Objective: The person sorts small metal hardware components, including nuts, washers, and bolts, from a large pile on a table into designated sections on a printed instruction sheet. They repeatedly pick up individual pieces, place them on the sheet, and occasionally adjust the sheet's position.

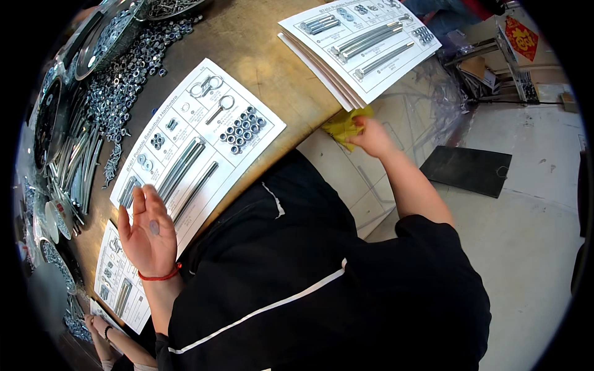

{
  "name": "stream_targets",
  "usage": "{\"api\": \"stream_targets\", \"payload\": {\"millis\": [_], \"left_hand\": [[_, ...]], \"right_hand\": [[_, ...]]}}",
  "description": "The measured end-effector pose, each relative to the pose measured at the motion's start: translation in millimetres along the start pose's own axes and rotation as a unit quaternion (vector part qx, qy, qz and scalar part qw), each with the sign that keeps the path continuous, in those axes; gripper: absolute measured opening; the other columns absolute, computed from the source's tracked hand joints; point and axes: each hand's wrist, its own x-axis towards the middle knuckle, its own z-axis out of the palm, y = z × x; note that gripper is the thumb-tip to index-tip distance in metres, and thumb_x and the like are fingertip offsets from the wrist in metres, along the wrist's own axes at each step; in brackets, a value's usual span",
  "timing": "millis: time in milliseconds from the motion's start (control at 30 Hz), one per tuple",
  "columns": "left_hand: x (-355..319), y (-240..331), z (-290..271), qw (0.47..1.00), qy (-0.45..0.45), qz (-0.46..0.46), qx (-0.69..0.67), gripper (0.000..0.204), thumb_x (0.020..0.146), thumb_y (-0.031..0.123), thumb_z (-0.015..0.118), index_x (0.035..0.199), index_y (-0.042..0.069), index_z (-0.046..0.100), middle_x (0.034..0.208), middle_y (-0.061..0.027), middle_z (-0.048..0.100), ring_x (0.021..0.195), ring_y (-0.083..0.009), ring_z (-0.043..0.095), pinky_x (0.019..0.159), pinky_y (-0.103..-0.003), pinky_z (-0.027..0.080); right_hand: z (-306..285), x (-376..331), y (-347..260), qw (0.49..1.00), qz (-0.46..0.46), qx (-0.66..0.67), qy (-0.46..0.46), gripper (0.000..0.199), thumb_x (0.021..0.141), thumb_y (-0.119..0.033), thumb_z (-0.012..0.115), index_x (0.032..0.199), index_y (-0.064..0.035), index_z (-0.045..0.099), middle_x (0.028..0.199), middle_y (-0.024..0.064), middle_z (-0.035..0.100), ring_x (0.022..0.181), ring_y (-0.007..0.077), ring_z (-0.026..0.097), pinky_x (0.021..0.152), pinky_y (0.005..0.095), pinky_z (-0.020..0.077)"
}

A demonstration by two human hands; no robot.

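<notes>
My left hand hovers open, palm showing and fingers apart, over the lower end of a white printed sheet that has long bolts, nuts, washers and rings laid on it. A red string circles that wrist. My right hand reaches out to the table's edge and grips a crumpled yellow cloth, right beside a stack of similar white sheets with long bolts on top.
Loose nuts, metal rods and metal bowls crowd the wooden table's left side. Another sheet lies nearer me, with another person's hand beside it. A dark mat and clear plastic bags lie on the floor.
</notes>
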Motion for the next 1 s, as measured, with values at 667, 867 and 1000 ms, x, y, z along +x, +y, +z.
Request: {"api": "stream_targets", "payload": {"millis": [667,867,1000], "left_hand": [[5,-38,2,0.958,0.179,0.182,0.131,0.054,0.1,0.044,0.042,0.138,0.006,0.044,0.143,-0.0182,0.045,0.134,-0.029,0.041,0.102,-0.041,0.037],[-19,7,-8,0.867,0.248,0.317,0.292,0.043,0.1,0.026,0.048,0.137,0.004,0.044,0.137,-0.0144,0.049,0.124,-0.0235,0.049,0.106,-0.037,0.039],[-38,26,-13,0.839,0.271,0.339,0.328,0.041,0.1,0.022,0.046,0.137,0.004,0.043,0.133,-0.0131,0.052,0.117,-0.0204,0.053,0.1,-0.035,0.041]], "right_hand": [[87,-29,-349,0.851,-0.4,0.2,-0.276,0.025,0.074,-0.005,0.078,0.095,-0.0027,0.065,0.085,0.0064,0.058,0.071,0.0158,0.058,0.063,0.0282,0.0472],[117,17,-390,0.911,-0.407,-0.01,-0.062,0.028,0.074,-0.025,0.079,0.092,-0.0071,0.068,0.081,0.0041,0.06,0.07,0.0229,0.06,0.062,0.035,0.0483],[140,29,-406,0.906,-0.404,-0.119,-0.049,0.031,0.076,-0.031,0.077,0.094,-0.0076,0.069,0.091,0.0064,0.067,0.083,0.0266,0.066,0.07,0.0395,0.0514]]}}
